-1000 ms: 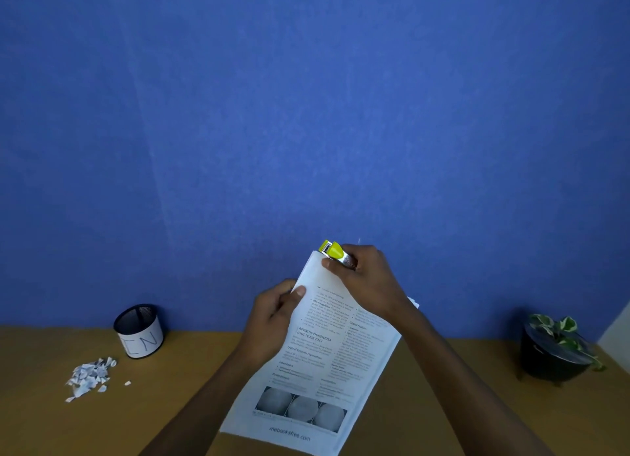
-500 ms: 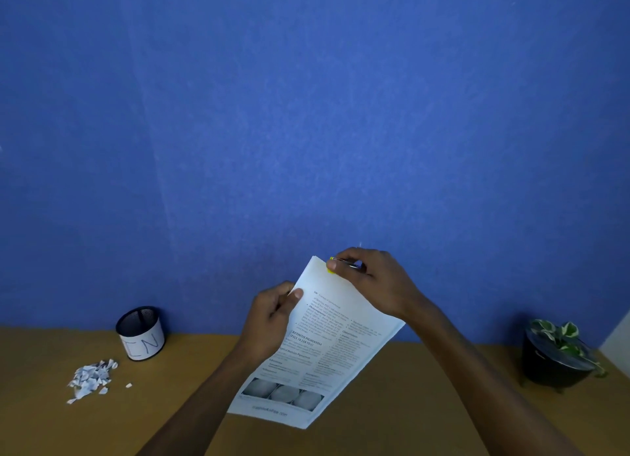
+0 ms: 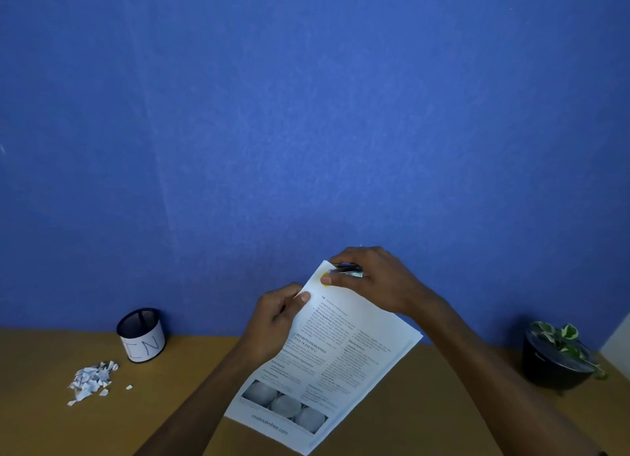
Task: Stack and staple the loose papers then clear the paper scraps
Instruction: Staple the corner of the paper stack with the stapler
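Note:
A stack of printed papers (image 3: 337, 363) is held up in the air above the wooden desk (image 3: 426, 404), tilted, with its top corner toward the blue wall. My left hand (image 3: 276, 315) pinches the stack's left edge near the top. My right hand (image 3: 371, 281) grips a small yellow and metal stapler (image 3: 346, 270) clamped over the top corner; most of the stapler is hidden by my fingers. A pile of white paper scraps (image 3: 91, 380) lies on the desk at the left.
A black mesh cup (image 3: 141, 334) with a white label stands by the wall just behind the scraps. A small potted plant (image 3: 555, 356) in a black pot sits at the right end of the desk. The blue wall runs along the desk's back edge.
My right hand has closed down over the stapler at the corner of the stack, so the yellow body is now almost hidden. The papers have shifted slightly in the air.

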Demonstrator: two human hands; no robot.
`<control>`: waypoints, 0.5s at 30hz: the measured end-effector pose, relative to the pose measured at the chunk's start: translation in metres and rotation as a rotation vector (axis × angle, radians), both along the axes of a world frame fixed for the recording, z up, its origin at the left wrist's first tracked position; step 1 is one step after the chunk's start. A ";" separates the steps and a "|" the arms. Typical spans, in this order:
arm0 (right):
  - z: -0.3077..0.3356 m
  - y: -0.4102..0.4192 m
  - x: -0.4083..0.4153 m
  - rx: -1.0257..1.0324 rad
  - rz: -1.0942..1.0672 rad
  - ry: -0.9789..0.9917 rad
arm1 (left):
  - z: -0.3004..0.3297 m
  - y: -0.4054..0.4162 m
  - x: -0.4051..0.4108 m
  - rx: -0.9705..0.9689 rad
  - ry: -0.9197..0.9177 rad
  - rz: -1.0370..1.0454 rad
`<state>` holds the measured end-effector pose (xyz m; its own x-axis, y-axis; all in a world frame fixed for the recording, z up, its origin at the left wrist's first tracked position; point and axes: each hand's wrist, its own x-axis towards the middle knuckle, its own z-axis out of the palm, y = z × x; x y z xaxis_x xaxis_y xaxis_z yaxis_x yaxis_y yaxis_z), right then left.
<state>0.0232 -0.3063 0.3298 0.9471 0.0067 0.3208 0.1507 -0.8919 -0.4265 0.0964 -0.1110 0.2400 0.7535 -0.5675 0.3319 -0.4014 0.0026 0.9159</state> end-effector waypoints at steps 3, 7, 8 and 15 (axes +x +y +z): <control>0.002 0.001 0.000 0.059 0.004 0.018 | 0.002 -0.001 -0.001 -0.018 -0.001 -0.020; 0.003 0.002 0.000 0.078 0.006 0.000 | 0.003 -0.001 -0.002 -0.020 -0.028 -0.023; 0.002 0.003 0.000 0.067 0.002 -0.015 | 0.002 -0.001 -0.003 -0.016 -0.031 -0.022; -0.005 0.004 -0.001 0.092 -0.019 -0.056 | 0.001 -0.002 -0.008 -0.008 -0.014 -0.031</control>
<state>0.0224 -0.3019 0.3253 0.9275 -0.0429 0.3713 0.1602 -0.8520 -0.4984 0.0887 -0.1129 0.2413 0.7310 -0.5878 0.3465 -0.4135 0.0222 0.9102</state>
